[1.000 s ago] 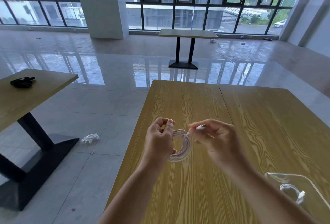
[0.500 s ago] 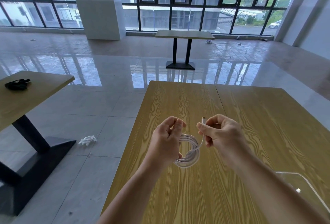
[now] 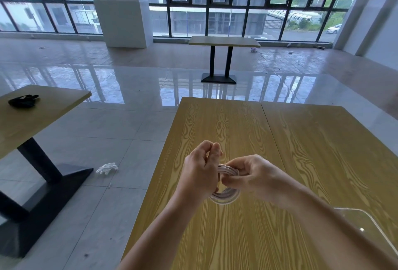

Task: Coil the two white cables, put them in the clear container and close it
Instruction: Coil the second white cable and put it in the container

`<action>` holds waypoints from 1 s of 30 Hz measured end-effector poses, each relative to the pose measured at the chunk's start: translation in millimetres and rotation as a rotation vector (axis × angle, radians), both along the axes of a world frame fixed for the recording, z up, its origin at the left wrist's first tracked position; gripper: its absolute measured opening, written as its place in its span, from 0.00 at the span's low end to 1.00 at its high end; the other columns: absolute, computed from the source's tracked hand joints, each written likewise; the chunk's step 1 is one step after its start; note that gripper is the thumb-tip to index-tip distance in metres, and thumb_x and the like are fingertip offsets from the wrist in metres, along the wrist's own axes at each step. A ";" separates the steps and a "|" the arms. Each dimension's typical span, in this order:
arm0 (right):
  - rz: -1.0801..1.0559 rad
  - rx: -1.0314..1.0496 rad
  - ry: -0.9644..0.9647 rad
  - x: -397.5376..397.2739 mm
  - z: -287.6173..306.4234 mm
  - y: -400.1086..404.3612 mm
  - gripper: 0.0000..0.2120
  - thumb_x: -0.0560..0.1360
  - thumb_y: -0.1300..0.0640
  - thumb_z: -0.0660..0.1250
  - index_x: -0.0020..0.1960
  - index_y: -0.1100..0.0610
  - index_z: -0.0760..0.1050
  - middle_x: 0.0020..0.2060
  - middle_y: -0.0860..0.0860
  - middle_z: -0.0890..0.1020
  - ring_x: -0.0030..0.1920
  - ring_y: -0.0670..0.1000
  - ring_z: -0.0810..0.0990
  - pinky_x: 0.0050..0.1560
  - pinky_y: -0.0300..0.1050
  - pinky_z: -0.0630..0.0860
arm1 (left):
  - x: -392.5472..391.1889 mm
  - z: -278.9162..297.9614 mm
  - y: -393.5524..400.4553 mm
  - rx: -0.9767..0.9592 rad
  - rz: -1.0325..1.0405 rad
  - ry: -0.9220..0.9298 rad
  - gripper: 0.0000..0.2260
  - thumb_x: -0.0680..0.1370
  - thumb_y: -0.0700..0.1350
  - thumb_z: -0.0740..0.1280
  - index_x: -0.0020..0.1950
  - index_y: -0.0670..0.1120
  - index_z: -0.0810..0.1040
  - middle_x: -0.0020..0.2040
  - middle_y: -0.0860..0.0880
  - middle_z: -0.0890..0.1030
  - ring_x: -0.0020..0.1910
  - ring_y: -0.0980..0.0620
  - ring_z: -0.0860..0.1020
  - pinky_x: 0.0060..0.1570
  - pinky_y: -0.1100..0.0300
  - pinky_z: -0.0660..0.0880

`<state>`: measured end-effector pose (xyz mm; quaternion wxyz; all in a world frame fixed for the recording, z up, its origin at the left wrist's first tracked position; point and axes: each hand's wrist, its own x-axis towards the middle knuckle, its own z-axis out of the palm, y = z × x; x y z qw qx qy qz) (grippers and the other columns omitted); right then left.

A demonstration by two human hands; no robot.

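A white cable (image 3: 226,195) wound into a small coil hangs above the wooden table (image 3: 247,132). My left hand (image 3: 201,172) grips the coil's left side with curled fingers. My right hand (image 3: 252,176) pinches the coil's upper right part, and its fingers hide the cable's end. The clear container (image 3: 370,224) lies on the table at the lower right; only its near corner shows past my right forearm. A small white bit, probably the plug of the second cable, shows inside it; the rest of that cable is hidden.
The table's left edge runs just left of my left arm, with tiled floor beyond. Another table (image 3: 32,119) at the left carries a black object (image 3: 22,100). A crumpled white thing (image 3: 107,168) lies on the floor. A third table (image 3: 224,41) stands far back.
My right hand, which held the cable's plug end up beside the coil, has come down onto the coil. Both hands are now closer together. The view has tilted up, hiding more of the container.
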<state>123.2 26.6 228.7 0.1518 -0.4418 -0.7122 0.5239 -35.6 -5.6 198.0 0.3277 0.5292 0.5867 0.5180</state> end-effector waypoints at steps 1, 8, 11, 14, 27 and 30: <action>-0.002 -0.001 -0.008 0.0 0.5 0.6 0.06 0.73 0.51 0.74 0.50 0.48 0.85 0.47 0.54 0.88 0.52 0.58 0.85 0.61 0.63 0.78 | 0.4 0.8 -0.6 0.005 0.004 0.004 0.12 0.82 0.56 0.60 0.42 0.55 0.75 0.26 0.53 0.77 0.22 0.53 0.74 0.21 0.49 0.75; -0.058 -0.045 0.074 3.9 -6.1 -0.3 0.04 0.74 0.54 0.74 0.46 0.52 0.86 0.41 0.59 0.84 0.42 0.54 0.76 0.48 0.52 0.73 | 2.1 3.1 -0.4 0.131 0.110 0.089 0.16 0.78 0.61 0.62 0.36 0.53 0.73 0.26 0.56 0.76 0.22 0.58 0.72 0.20 0.54 0.74; -0.123 -0.051 0.172 2.0 -12.7 -2.5 0.04 0.74 0.60 0.74 0.47 0.54 0.87 0.41 0.54 0.87 0.43 0.55 0.84 0.52 0.50 0.80 | 0.3 -1.1 0.7 0.215 0.172 0.232 0.17 0.78 0.62 0.60 0.34 0.54 0.70 0.27 0.57 0.75 0.24 0.59 0.71 0.24 0.67 0.66; -0.183 -0.045 0.234 -1.0 -16.5 -4.7 0.07 0.73 0.62 0.75 0.48 0.52 0.86 0.44 0.55 0.88 0.44 0.53 0.86 0.47 0.44 0.82 | -1.9 -8.3 0.3 0.226 0.183 0.258 0.18 0.78 0.62 0.59 0.33 0.54 0.70 0.25 0.54 0.73 0.25 0.59 0.71 0.26 0.67 0.67; -0.365 -0.364 0.573 -9.7 -24.5 -11.7 0.13 0.72 0.71 0.72 0.56 0.63 0.81 0.39 0.55 0.84 0.35 0.51 0.81 0.37 0.46 0.78 | -11.1 -13.6 10.6 0.120 0.068 0.008 0.19 0.76 0.61 0.63 0.36 0.48 0.76 0.28 0.55 0.76 0.27 0.58 0.72 0.28 0.63 0.69; -0.418 -0.402 0.569 -8.2 -23.8 -10.7 0.11 0.73 0.69 0.71 0.56 0.63 0.81 0.39 0.55 0.85 0.35 0.50 0.82 0.34 0.45 0.80 | -15.8 -18.5 6.5 0.140 -0.071 -0.099 0.14 0.76 0.58 0.62 0.39 0.50 0.79 0.32 0.55 0.79 0.31 0.57 0.75 0.31 0.62 0.71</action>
